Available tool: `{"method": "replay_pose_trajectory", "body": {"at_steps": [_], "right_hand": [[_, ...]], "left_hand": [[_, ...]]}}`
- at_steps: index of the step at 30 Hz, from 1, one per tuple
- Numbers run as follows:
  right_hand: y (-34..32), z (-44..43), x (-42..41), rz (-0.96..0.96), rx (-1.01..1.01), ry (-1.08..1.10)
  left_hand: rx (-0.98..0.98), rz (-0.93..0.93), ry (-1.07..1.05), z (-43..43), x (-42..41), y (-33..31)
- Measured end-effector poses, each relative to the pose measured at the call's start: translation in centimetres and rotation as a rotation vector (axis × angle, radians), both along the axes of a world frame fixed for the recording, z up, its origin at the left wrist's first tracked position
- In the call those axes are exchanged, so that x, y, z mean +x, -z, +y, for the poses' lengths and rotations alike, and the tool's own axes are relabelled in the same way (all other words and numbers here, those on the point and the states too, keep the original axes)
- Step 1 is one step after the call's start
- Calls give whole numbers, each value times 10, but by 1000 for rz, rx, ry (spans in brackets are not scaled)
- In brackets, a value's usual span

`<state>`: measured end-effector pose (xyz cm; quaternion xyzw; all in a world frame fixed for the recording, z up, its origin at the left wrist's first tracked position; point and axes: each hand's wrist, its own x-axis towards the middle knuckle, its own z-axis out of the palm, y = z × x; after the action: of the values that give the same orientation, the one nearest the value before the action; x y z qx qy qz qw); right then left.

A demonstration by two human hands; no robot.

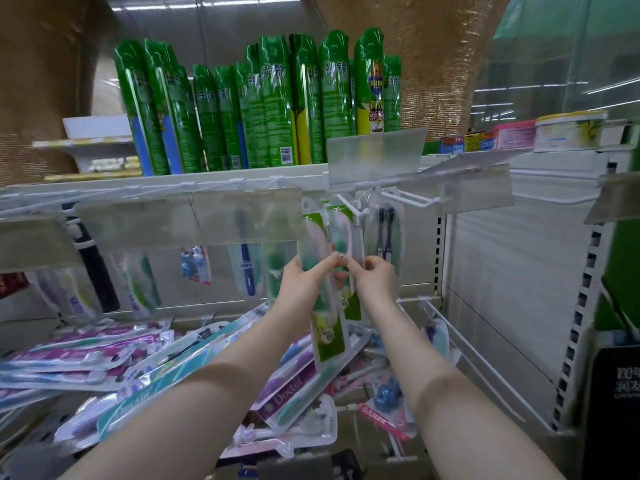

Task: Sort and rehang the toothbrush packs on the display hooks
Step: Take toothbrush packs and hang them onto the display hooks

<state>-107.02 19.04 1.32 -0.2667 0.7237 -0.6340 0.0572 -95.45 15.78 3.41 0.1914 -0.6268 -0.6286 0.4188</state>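
Under the hook (350,206), left hand (304,277) grips 1 upright green pack (327,329) — right hand (374,277) pinches its upright neighbour (353,306).

Evenly and brightly lit from overhead, cool in tone, with soft, faint shadows. Mirrored light streaks (493,106) across the top and upper right. Glare on the clear label strips (187,220) and the loose toothbrush packs (86,358) lower left. Strongly bent toward the borders; smeared and soft at the corners.
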Motion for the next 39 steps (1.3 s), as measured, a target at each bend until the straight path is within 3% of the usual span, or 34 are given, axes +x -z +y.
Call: {"method": "replay_pose_trajectory", "body": {"at_steps": [6,13,17,25,31,39], "right_hand": [[-1,-12,-4,-77,-54,20],[1,-23,-10,-189,-74,-105],[-2,-6,-7,-168,-46,-120],[-1,28,4,-9,-135,-105],[-16,59,29,-48,-299,-315],[-11,85,58,-80,-324,-448]], "left_hand": [[-7,-17,81,-7,-9,0],[49,-27,130,-12,-16,-6],[129,-3,126,-11,-17,-4],[58,53,31,5,-13,1],[29,73,54,24,-6,7],[25,68,66,54,15,12]]}}
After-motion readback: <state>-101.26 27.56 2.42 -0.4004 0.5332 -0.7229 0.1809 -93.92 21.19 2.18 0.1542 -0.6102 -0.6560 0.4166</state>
